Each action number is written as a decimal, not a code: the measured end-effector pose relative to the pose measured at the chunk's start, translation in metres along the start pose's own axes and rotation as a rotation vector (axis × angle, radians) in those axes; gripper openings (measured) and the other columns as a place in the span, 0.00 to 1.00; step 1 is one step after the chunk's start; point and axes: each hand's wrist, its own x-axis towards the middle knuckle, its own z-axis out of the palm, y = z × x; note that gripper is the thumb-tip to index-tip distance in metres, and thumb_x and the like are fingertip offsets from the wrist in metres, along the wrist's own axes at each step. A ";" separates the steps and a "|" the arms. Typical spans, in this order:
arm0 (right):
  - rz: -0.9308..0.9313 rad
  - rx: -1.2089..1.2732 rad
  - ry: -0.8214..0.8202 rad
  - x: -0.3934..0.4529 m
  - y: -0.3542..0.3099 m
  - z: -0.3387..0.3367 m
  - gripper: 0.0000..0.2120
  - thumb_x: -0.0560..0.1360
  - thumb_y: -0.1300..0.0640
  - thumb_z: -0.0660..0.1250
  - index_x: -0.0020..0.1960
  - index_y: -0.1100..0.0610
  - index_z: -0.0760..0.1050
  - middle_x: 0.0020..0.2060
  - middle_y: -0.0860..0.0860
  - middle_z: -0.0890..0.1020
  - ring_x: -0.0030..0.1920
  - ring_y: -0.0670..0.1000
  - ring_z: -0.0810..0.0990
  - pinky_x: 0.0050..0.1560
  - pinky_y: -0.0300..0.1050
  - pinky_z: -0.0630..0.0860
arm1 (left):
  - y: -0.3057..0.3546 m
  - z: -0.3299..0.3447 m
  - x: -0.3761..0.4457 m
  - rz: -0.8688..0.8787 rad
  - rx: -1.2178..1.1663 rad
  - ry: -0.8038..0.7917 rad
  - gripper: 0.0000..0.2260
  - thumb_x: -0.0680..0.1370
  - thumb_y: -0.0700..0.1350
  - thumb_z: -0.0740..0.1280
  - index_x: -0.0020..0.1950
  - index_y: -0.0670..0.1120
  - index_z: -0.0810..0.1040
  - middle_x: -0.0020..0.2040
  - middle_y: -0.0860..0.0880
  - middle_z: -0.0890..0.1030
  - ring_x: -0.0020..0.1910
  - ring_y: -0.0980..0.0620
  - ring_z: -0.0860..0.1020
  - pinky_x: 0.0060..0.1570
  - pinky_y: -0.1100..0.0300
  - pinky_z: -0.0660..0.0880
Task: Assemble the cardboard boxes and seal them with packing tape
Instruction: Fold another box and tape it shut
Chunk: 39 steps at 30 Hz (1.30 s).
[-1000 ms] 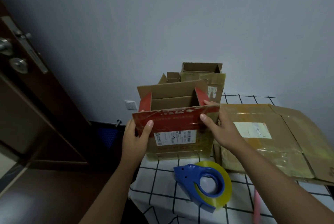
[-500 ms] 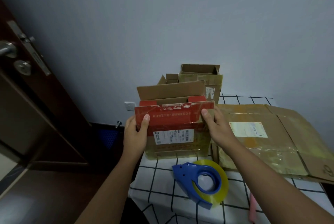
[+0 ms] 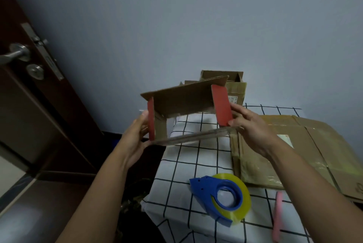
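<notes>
An open cardboard box (image 3: 182, 103) is held in the air above the counter's (image 3: 188, 164) far-left corner, tilted, open both ends so the checked cloth is seen thru it. Left hand (image 3: 137, 134) is clamped on its left red flap (image 3: 150, 119), right hand (image 3: 249, 125) on the right red flap (image 3: 222, 105). Free space lies below. A tape dispenser (image 3: 220, 195) is seen near the front edge, a flattened carton (image 3: 284, 150) at right, more boxes (image 3: 233, 85) behind, a door (image 3: 29, 85) w/ handle at left.

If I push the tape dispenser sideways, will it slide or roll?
The tape dispenser lies flat on the tablecloth, so it will probably slide rather than roll. The cloth may bunch under it. It looks light: thin plastic and a thin tape roll.
</notes>
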 end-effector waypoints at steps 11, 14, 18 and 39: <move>0.130 0.061 0.070 0.001 -0.009 0.004 0.28 0.73 0.29 0.60 0.61 0.48 0.80 0.58 0.48 0.81 0.59 0.52 0.76 0.60 0.50 0.71 | -0.014 0.004 0.003 -0.030 0.060 -0.036 0.34 0.72 0.72 0.57 0.52 0.44 0.83 0.46 0.48 0.84 0.48 0.50 0.80 0.55 0.54 0.73; 0.111 0.071 0.059 0.003 -0.014 0.010 0.22 0.77 0.38 0.63 0.63 0.52 0.78 0.55 0.53 0.82 0.55 0.56 0.79 0.49 0.47 0.76 | -0.023 0.009 0.005 -0.004 0.085 -0.058 0.32 0.72 0.67 0.66 0.61 0.40 0.76 0.55 0.42 0.84 0.54 0.45 0.82 0.56 0.50 0.77; 0.062 0.136 0.058 0.002 -0.018 0.008 0.21 0.73 0.63 0.57 0.63 0.50 0.75 0.57 0.56 0.79 0.51 0.58 0.81 0.46 0.52 0.79 | -0.030 0.012 0.007 0.039 0.047 -0.030 0.25 0.75 0.57 0.69 0.68 0.46 0.73 0.58 0.49 0.83 0.57 0.52 0.81 0.63 0.47 0.73; -0.038 -0.484 0.164 0.001 0.050 0.008 0.34 0.70 0.40 0.72 0.68 0.50 0.63 0.60 0.46 0.77 0.60 0.47 0.78 0.55 0.44 0.77 | -0.060 0.022 -0.001 0.293 0.341 0.044 0.29 0.74 0.53 0.70 0.72 0.57 0.64 0.60 0.59 0.75 0.52 0.68 0.78 0.45 0.68 0.79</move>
